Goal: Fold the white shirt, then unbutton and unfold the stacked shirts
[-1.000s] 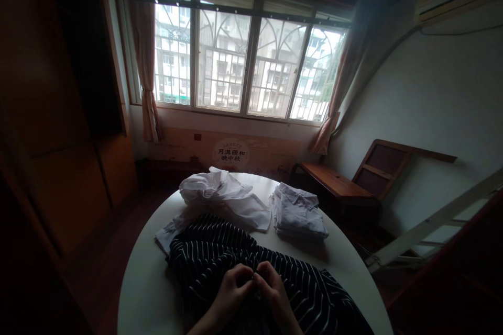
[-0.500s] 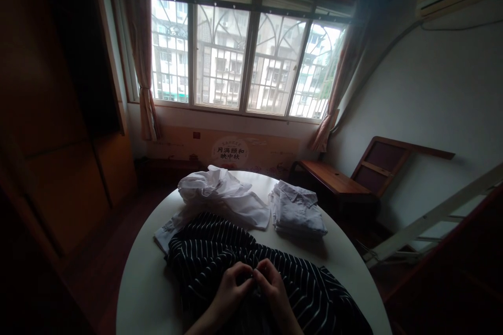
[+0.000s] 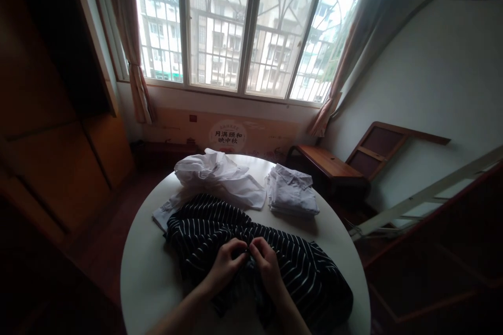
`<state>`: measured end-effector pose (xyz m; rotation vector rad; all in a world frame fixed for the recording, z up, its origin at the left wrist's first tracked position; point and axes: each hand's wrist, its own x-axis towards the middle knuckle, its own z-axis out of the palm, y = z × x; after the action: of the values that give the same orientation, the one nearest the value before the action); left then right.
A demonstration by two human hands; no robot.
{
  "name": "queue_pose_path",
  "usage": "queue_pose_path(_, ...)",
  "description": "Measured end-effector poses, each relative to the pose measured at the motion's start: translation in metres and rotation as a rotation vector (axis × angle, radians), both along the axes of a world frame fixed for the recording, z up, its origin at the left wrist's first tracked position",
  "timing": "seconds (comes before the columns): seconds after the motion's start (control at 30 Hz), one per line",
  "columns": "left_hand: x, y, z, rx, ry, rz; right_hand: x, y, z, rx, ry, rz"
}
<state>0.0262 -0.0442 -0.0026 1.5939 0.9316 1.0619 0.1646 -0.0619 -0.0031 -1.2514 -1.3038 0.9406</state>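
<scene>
A black shirt with thin white stripes lies rumpled across the near part of the round table. My left hand pinches its fabric near the middle, thumb against fingers. Right beside it, my right hand pinches the same shirt, and the fingertips of both hands almost meet. Whatever small part is between the fingertips is too dark to make out. Below the hands the cloth hangs apart in two dark flaps. Behind the striped shirt lies a crumpled white shirt. To its right sits a stack of folded pale shirts.
The white round table carries all the clothes. Beyond it are a wooden bench and a barred window. A pale ladder leans at the right, and wooden cabinets line the left.
My view has tilted down, so more of the table shows. Both hands keep their pinch on the striped shirt, with only slight movement.
</scene>
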Motion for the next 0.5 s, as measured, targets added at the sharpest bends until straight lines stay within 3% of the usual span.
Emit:
queue_pose_path(0.2, -0.0002, 0.0002, -0.0013, 0.015, -0.013, 0.019, -0.0028, 0.0, 0.0009, -0.032, 0.099, 0.009)
queue_pose_path(0.5, -0.0014, -0.0002, 0.0007, 0.023, 0.005, 0.024, -0.0101, -0.0023, 0.0056, 0.059, -0.027, -0.015)
